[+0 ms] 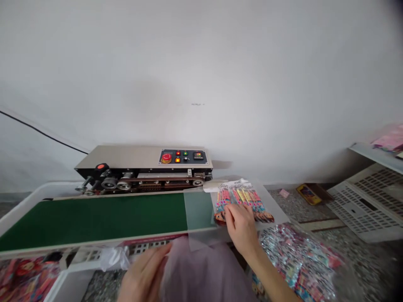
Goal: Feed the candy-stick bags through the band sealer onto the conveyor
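My right hand (242, 224) is over a row of colourful keychains (242, 195) with metal rings, its fingers curled onto their lower end. Under them is a translucent plastic sheet (198, 209), lying across the right end of a green conveyor belt (110, 216). Low in the view, my left hand (146, 272) rests against the mauve cloth (201, 268) over my lap. It is slightly blurred and its fingertips are hidden, so whether it grips anything does not show.
Behind the belt stands a sealing machine (141, 157) with a lit control panel (184, 157). A clear bag of keychains (299, 260) lies at the lower right. More packaged goods (28, 277) fill a container at the lower left. A perforated plastic crate (368, 205) leans at the right.
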`<state>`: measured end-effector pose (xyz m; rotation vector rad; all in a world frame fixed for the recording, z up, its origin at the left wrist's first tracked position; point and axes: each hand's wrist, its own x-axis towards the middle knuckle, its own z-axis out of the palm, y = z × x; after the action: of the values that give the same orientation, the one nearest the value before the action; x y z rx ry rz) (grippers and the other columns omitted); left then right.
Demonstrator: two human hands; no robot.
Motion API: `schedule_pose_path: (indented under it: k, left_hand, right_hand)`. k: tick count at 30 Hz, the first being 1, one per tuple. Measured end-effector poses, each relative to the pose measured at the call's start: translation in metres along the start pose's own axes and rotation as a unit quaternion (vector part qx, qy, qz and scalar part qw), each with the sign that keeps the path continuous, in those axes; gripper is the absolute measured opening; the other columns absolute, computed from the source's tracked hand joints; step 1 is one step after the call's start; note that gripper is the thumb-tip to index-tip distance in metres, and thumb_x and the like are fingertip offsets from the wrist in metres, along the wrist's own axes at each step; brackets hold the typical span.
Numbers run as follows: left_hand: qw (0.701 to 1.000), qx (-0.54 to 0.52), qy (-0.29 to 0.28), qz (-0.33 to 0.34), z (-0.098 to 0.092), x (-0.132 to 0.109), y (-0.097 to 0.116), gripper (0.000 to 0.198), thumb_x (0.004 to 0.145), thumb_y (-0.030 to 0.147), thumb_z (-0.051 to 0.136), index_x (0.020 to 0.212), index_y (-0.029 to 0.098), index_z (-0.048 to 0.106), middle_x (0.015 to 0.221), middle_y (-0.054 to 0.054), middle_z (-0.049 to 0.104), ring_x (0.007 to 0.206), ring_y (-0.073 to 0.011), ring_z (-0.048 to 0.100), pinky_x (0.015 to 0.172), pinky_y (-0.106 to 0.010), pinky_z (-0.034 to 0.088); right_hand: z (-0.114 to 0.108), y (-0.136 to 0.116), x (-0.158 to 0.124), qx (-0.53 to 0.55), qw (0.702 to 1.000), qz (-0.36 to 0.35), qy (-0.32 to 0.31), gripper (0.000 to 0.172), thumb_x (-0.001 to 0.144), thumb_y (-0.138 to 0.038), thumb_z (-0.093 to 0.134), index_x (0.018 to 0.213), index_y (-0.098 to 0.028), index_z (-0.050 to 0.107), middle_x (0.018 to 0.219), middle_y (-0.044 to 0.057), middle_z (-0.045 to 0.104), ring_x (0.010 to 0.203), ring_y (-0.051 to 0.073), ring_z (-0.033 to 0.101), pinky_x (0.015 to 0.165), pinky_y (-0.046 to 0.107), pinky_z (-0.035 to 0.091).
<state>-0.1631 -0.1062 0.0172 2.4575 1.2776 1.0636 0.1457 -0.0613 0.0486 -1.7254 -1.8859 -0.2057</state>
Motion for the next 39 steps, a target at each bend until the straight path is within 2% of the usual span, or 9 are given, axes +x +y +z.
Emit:
schedule_pose_path:
  k: [3,5,8,10,13,19,25,31,39]
  left_hand:
    - [0.994,0.002,-0.099,0.054,0.054,0.069,0.030,0.044,0.096,0.007,0.037,0.129,0.020,0.062,0.118,-0.008,0.073,0.106,-0.0184,0.070,0.092,-0.031,0.058]
    - [0.981,0.041,-0.163,0.098,0.091,0.103,0.045,0.054,0.092,0.003,0.037,0.140,0.019,0.055,0.139,-0.010,0.063,0.129,-0.0210,0.058,0.109,-0.041,0.047]
    - [0.962,0.092,-0.227,0.123,0.132,0.126,0.051,0.058,0.097,0.011,0.036,0.155,0.015,0.034,0.159,-0.013,0.041,0.147,-0.0254,0.038,0.119,-0.056,0.031]
    - [0.957,0.119,-0.235,0.119,0.145,0.127,0.048,0.056,0.101,0.017,0.033,0.157,0.012,0.027,0.161,-0.014,0.035,0.150,-0.0274,0.032,0.120,-0.064,0.023]
    - [0.958,0.164,-0.210,0.110,0.145,0.118,0.042,0.052,0.104,0.022,0.030,0.155,0.011,0.032,0.157,-0.014,0.042,0.149,-0.0297,0.032,0.120,-0.070,0.015]
    - [0.958,0.211,-0.171,0.091,0.130,0.106,0.041,0.049,0.106,0.035,0.034,0.147,0.014,0.048,0.152,-0.011,0.051,0.147,-0.0318,0.036,0.122,-0.068,0.012]
    - [0.962,0.208,-0.168,0.051,0.126,0.109,0.045,0.046,0.106,0.034,0.034,0.144,0.016,0.054,0.148,-0.010,0.056,0.147,-0.0329,0.036,0.122,-0.068,0.012]
    - [0.960,0.173,-0.207,0.069,0.143,0.109,0.040,0.050,0.106,0.026,0.028,0.154,0.017,0.037,0.163,-0.011,0.031,0.153,-0.0257,0.024,0.120,-0.063,0.024]
    - [0.961,0.160,-0.214,0.074,0.143,0.107,0.040,0.054,0.107,0.030,0.023,0.159,0.015,0.023,0.165,-0.011,0.028,0.155,-0.0235,0.019,0.121,-0.068,0.015]
  right_hand:
    - [0.005,0.018,0.016,-0.051,0.998,-0.009,-0.041,0.027,0.101,-0.021,0.044,0.106,-0.020,0.070,0.104,0.007,0.073,0.104,0.026,0.059,0.097,0.043,0.035]
    - [0.010,0.028,0.019,-0.086,0.992,-0.020,-0.087,0.031,0.099,-0.023,0.048,0.123,-0.022,0.067,0.128,0.008,0.069,0.121,0.031,0.053,0.107,0.051,0.029]
    - [0.015,0.035,0.012,-0.126,0.985,-0.005,-0.117,0.039,0.098,-0.024,0.048,0.133,-0.019,0.063,0.140,0.010,0.062,0.135,0.036,0.044,0.116,0.058,0.017]
    - [0.015,0.035,0.006,-0.146,0.982,0.018,-0.118,0.039,0.098,-0.022,0.047,0.132,-0.017,0.065,0.139,0.012,0.063,0.137,0.037,0.042,0.118,0.060,0.013]
    - [0.012,0.033,0.002,-0.157,0.980,0.039,-0.112,0.036,0.097,-0.019,0.046,0.125,-0.015,0.069,0.134,0.014,0.066,0.137,0.037,0.042,0.119,0.060,0.013]
    - [0.018,0.031,0.005,-0.113,0.985,-0.013,-0.129,0.044,0.097,-0.035,0.054,0.140,-0.024,0.058,0.145,0.008,0.058,0.141,0.037,0.037,0.118,0.060,0.016]
    - [0.013,0.028,0.009,-0.124,0.982,0.009,-0.143,0.035,0.099,-0.027,0.048,0.129,-0.021,0.065,0.140,0.011,0.060,0.141,0.037,0.035,0.116,0.058,0.015]
    - [0.021,0.018,0.059,-0.058,0.973,0.001,-0.225,0.036,0.097,-0.015,0.042,0.121,-0.020,0.068,0.121,0.009,0.069,0.116,0.025,0.052,0.100,0.038,0.034]
    - [0.043,0.025,0.099,-0.026,0.967,0.012,-0.253,0.032,0.088,-0.008,0.049,0.093,-0.023,0.077,0.102,0.005,0.073,0.101,0.021,0.060,0.089,0.032,0.038]
